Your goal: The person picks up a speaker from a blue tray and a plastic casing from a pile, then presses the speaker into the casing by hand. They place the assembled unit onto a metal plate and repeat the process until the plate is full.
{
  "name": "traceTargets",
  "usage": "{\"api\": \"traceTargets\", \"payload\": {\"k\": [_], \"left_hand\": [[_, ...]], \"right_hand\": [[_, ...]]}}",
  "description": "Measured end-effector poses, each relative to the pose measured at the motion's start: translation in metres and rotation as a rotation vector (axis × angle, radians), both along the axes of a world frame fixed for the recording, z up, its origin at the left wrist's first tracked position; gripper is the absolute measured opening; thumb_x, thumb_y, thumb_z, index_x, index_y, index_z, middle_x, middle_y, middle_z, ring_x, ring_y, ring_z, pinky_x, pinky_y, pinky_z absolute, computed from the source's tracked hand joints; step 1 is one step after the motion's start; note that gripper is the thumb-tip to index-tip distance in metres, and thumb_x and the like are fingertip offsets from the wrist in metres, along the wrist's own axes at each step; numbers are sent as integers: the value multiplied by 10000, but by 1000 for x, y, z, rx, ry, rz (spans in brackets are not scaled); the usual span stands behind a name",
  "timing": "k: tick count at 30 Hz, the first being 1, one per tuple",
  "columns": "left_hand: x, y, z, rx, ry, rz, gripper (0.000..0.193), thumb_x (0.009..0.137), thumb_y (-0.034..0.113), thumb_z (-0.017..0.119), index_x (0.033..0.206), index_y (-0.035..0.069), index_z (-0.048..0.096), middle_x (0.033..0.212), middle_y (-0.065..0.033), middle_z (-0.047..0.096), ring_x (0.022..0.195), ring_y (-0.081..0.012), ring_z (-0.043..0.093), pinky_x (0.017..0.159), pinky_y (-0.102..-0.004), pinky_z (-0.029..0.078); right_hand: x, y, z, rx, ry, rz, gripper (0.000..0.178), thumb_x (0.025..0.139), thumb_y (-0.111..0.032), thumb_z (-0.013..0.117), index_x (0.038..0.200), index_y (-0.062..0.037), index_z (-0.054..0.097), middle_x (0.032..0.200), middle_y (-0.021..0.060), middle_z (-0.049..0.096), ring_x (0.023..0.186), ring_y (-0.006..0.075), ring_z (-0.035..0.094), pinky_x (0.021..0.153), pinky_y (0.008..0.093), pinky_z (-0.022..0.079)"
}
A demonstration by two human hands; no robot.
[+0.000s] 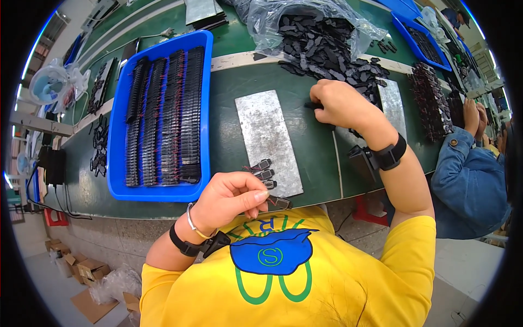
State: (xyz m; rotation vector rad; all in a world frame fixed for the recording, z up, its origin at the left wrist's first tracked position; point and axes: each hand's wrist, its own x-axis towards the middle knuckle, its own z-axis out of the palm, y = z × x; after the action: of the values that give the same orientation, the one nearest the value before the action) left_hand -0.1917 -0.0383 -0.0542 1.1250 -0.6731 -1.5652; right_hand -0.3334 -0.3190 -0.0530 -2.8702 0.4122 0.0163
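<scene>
My left hand (233,197) is at the near end of a grey metal plate (267,125), its fingertips pinched together on a small black speaker module (280,202) with thin red wires. Beside it, a few more black modules (265,174) lie on that plate's near end. Farther out to the right, my right hand (342,104) is closed, thumb against forefinger, on a small flat black plastic piece (313,105). Just beyond that hand, a heap of similar black pieces (318,46) spills from a clear plastic bag (261,22) onto the green table (223,125).
At left stands a blue tray (207,125) holding several rows of black wired modules (171,120). A second metal plate (391,106) lies right of my right hand. A co-worker's denim sleeve (463,163) is at far right, near stacked wired parts (430,101).
</scene>
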Motion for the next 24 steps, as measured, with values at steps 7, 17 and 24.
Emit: {"api": "traceTargets", "payload": {"k": [7,17,24], "left_hand": [[-2,-3,0,52,-13,63,99,890,84,606,889,-11,634,745,-95,670,594,-97,613,528,-201,483],[-7,-10,-4,115,-91,91,137,900,130,613,920,-2,644,746,-65,669,599,-74,600,533,-188,481],[-14,-10,-2,99,-184,104,138,908,121,599,920,-8,648,750,-66,673,600,-66,599,539,-184,489]], "right_hand": [[-25,41,14,294,-410,-228,207,693,-31,641,892,14,604,812,116,610,686,212,602,632,292,492],[-50,131,24,474,-648,69,235,657,24,703,872,20,607,843,143,623,694,242,612,612,291,497],[-46,153,12,283,-678,33,276,637,13,747,871,12,600,846,164,628,720,293,632,628,332,526]]}}
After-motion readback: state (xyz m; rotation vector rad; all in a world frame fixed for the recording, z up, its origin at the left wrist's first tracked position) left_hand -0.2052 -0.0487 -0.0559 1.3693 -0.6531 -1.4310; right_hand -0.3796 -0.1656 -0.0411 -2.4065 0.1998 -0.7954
